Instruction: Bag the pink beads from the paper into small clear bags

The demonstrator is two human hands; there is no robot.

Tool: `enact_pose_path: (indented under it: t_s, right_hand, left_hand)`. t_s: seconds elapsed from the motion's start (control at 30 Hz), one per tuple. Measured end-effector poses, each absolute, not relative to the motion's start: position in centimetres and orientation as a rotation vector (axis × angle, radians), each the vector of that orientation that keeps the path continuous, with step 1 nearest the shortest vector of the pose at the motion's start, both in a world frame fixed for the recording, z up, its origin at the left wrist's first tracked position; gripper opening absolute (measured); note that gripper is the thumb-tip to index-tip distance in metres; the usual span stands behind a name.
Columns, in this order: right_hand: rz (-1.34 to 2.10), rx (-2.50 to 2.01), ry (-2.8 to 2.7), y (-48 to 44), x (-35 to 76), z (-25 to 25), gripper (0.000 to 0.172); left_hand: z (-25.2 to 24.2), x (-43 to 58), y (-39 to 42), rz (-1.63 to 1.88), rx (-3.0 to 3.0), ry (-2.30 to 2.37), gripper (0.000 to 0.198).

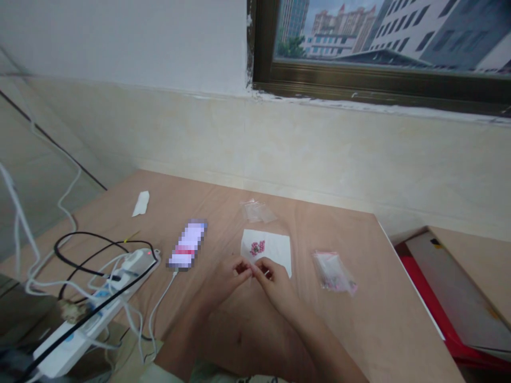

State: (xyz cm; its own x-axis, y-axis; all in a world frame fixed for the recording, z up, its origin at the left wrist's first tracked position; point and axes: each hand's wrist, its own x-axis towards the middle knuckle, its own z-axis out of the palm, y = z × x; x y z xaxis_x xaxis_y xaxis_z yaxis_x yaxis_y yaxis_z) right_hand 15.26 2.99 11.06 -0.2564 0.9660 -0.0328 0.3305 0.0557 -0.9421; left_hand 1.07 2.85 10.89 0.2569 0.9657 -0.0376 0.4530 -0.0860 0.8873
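While hands [227, 279] pinch, the plywood desk [359, 276] (pinkish) meets pale wall [319, 143].

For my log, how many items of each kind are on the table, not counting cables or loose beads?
Clear plastic bags: 2
White paper sheet: 1
White paper scrap: 1
Phone: 1
Power strip: 1
Yellow sliver: 1
Total: 7
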Motion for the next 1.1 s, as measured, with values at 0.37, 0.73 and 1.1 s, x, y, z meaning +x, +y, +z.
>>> enact_pose_path:
  t_s: [0.37, 0.73, 1.1]
  right_hand:
    - [1.13, -1.475, -1.724, 2.4, 15.6, 10.7, 0.017]
    - [1.13, -1.409, -1.776, 1.6, 14.5, 11.3, 0.01]
    - [1.258, -1.473, -1.563, 4.3, 15.7, 10.0, 0.015]
  left_hand:
    - [11.6, 0.6, 2.1, 0.701, 1.789, 1.437, 0.015]
    - [11.4, 0.7, 1.5, 0.741, 2.007, 1.355, 0.043]
    - [11.8, -0.2, 2.4, 0.524, 2.006, 1.133, 0.054]
